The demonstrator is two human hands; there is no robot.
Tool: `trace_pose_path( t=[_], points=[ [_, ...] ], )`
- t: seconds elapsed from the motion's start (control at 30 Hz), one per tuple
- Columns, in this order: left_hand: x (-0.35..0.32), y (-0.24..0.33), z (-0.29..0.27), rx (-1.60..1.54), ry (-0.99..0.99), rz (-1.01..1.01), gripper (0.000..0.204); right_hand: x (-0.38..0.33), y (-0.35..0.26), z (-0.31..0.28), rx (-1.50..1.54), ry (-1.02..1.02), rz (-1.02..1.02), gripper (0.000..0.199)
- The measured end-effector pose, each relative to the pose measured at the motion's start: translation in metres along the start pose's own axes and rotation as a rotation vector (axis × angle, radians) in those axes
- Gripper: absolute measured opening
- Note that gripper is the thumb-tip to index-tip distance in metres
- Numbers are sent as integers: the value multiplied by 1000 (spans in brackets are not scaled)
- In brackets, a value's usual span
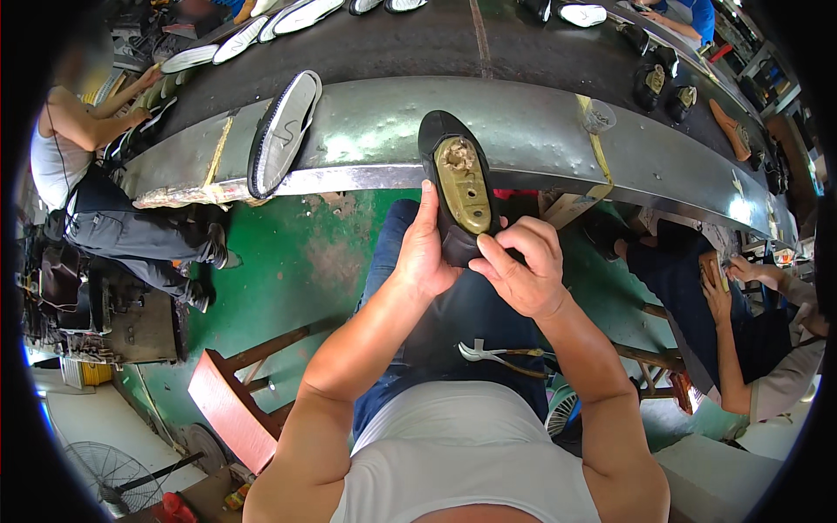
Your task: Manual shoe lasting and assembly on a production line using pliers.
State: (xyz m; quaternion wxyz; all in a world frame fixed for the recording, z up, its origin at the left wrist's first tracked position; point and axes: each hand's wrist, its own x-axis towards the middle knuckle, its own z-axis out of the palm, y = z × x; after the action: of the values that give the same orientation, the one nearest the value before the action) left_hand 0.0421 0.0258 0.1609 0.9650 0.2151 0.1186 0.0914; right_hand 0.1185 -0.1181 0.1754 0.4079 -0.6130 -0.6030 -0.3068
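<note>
Both hands' grip holds black shoe, sole-up, tan insole board exposed

White-soled shoe lies on the metal conveyor ledge.

Shoe heel end hidden behind left hand & right hand; beyond shoe, belt's far soles cut by top edge.
</note>
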Motion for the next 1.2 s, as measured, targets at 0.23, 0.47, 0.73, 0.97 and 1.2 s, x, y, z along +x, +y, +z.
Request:
trace_pose_path(
  t=[0.23,0.47,0.73,0.97,1.2],
  points=[
    [0,-4,-1,-34,-18,-8,66,-13,5,5,46,45,-33,53],
    [11,-6,12,13,99,28,66,-16,20,30,439,-100,498,115],
    [75,43,3,240,-16,57,73,-18,68,10,17,-326,442,83],
    [292,162,17,1041,356,388,97,-27,147,18,-456,-442,444,85],
    [368,143,-28,1744,261,645,67,-23,154,24,-442,-472,459,86]
  ],
)
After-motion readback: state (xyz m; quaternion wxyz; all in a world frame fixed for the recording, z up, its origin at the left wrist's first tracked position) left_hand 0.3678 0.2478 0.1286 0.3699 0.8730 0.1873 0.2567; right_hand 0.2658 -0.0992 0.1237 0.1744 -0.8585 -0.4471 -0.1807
